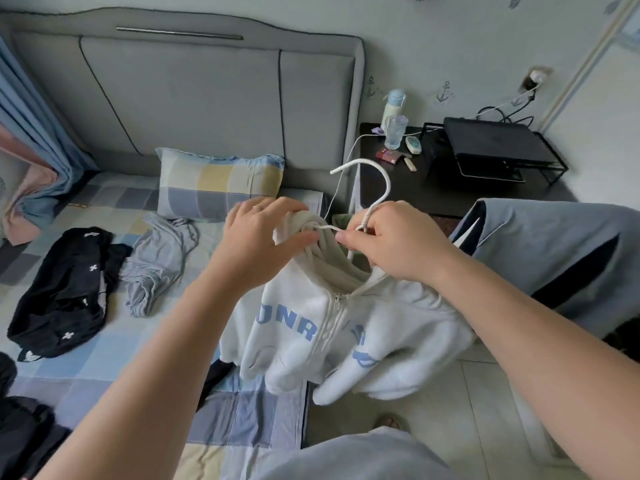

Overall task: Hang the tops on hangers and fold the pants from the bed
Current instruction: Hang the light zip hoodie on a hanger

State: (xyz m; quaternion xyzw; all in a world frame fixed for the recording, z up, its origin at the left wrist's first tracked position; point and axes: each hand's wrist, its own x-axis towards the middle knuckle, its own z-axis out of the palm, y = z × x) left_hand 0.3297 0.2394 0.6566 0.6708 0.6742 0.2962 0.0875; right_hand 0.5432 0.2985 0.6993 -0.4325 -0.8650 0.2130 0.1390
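Note:
A white zip hoodie (349, 344) with blue letters hangs on a white hanger (375, 183), held up over the bed's right edge. My right hand (391, 244) grips the hanger's neck just below the hook and pinches a white drawstring. My left hand (266, 233) grips the bunched hood at the collar. On the checked bed (104, 375) lie a black garment with white crosses (59, 299) and a crumpled grey garment (156, 265). More dark clothing (20, 427) sits at the lower left.
A checked pillow (218, 181) leans at the grey headboard (194, 88). The black nightstand (415, 178) holds a bottle, a cup, small items and a wire rack with a black device. A grey-blue garment (554, 251) hangs at right. Tiled floor (467, 427) lies below.

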